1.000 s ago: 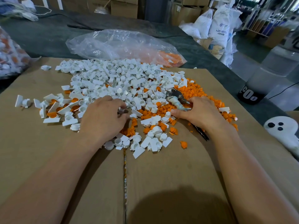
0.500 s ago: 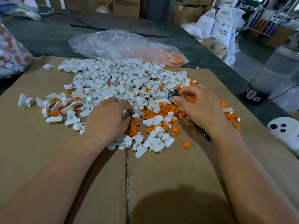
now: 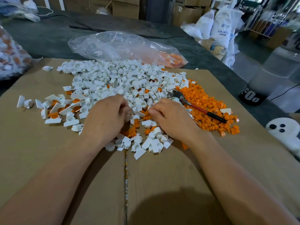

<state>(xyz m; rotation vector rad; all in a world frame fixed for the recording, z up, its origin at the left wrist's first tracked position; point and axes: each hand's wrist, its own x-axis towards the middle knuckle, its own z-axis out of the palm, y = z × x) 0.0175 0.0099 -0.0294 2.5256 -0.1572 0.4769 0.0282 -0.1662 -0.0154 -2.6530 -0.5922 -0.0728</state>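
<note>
Head camera, looking forward-down, close over cardboard [image 3: 162,184] (single view).

a clear plastic bag [image 3: 123,46] lies behind the cardboard sheet [image 3: 162,176], white sacks [image 3: 222,25] stand at far right.

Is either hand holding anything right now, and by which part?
Not the red-handled tool; it lies unheld on the orange pieces. The left hand and right hand curl into the white pieces, fingertips hidden, so any hold cannot be told.

On white sack [image 3: 223,26], far behind right corner of cardboard sheet [image 3: 162,176]: blue print, roughly "ABS RESI", smaller line below not readable. On black container base [image 3: 249,96], right of same cardboard: white "CO", partly cut.
</note>
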